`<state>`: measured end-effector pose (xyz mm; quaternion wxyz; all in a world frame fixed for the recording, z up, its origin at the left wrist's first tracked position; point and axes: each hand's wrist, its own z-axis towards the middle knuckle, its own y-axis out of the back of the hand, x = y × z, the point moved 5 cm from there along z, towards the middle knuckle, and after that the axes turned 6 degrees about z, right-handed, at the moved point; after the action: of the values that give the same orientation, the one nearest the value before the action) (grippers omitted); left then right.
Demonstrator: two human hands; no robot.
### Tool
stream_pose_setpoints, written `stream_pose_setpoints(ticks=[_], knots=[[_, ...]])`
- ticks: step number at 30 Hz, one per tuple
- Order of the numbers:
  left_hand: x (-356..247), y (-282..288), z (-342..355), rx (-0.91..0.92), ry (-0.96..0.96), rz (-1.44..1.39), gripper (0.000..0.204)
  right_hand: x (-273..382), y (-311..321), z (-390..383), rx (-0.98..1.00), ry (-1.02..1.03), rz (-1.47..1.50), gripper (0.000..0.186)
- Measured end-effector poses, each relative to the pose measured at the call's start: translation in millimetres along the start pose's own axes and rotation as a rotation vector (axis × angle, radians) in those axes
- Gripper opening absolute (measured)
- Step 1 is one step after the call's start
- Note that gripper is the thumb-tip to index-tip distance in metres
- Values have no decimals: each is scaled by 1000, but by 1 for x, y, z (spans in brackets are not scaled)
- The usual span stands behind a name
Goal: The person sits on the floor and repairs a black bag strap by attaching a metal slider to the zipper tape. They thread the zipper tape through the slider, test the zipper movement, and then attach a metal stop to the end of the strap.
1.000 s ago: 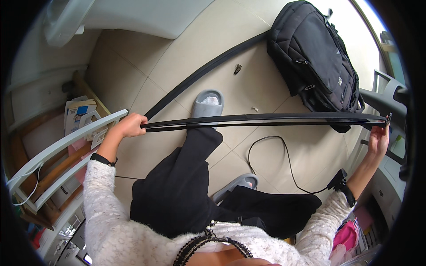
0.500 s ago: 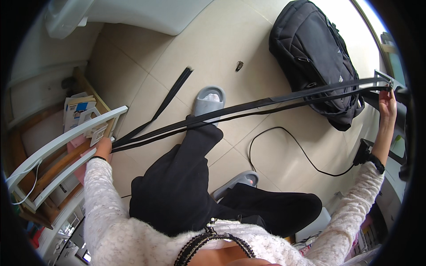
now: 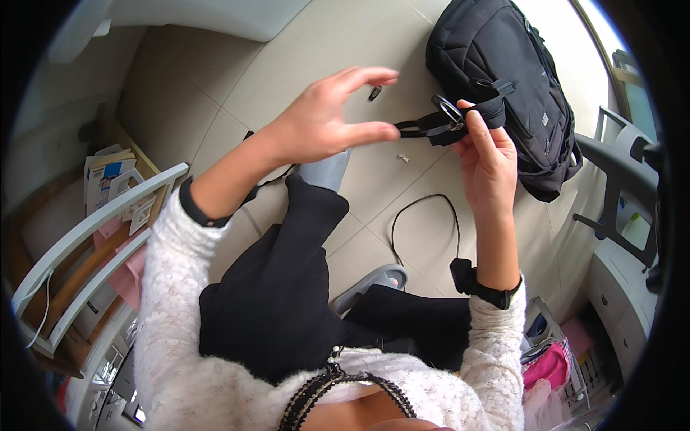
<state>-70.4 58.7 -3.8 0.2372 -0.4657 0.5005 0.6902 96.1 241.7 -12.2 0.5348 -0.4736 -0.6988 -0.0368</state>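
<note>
Above the floor, right of the middle, my right hand (image 3: 489, 169) pinches a folded black strap (image 3: 489, 113) between thumb and fingers. A dark oval ring buckle (image 3: 447, 108) stands up from it by my thumb. Narrow ends of the strap run left and pass behind my left thumb. My left hand (image 3: 316, 118) is open beside them, thumb and fingers spread, with nothing visible in its grip; it is slightly blurred. Part of the strap hangs lower by my left forearm, mostly hidden.
A black backpack (image 3: 496, 68) lies just beyond my right hand. On the tiles are a small dark clip-like object (image 3: 375, 93), a tiny pale piece (image 3: 404, 158) and a black cable (image 3: 435, 196). A white-railed shelf (image 3: 108, 215) stands left, a grey chair (image 3: 611, 169) right.
My right hand has come in from the far right with the strap. My left hand has let go and risen to the middle. The strap, stretched out before, is now gathered and folded.
</note>
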Motion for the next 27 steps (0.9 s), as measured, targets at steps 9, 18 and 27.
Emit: stream_pose_setpoints(ticks=[9,18,27], knots=[[-35,-36,34,96,77,-153,18,-30,-11,-24,-80,-58,174,19],[-72,-41,11,-419,-668,646,13,-35,-2,-25,-155,-15,173,20],[-56,-51,-2,-325,-704,746,18,-37,1,-19,-256,71,80,15]])
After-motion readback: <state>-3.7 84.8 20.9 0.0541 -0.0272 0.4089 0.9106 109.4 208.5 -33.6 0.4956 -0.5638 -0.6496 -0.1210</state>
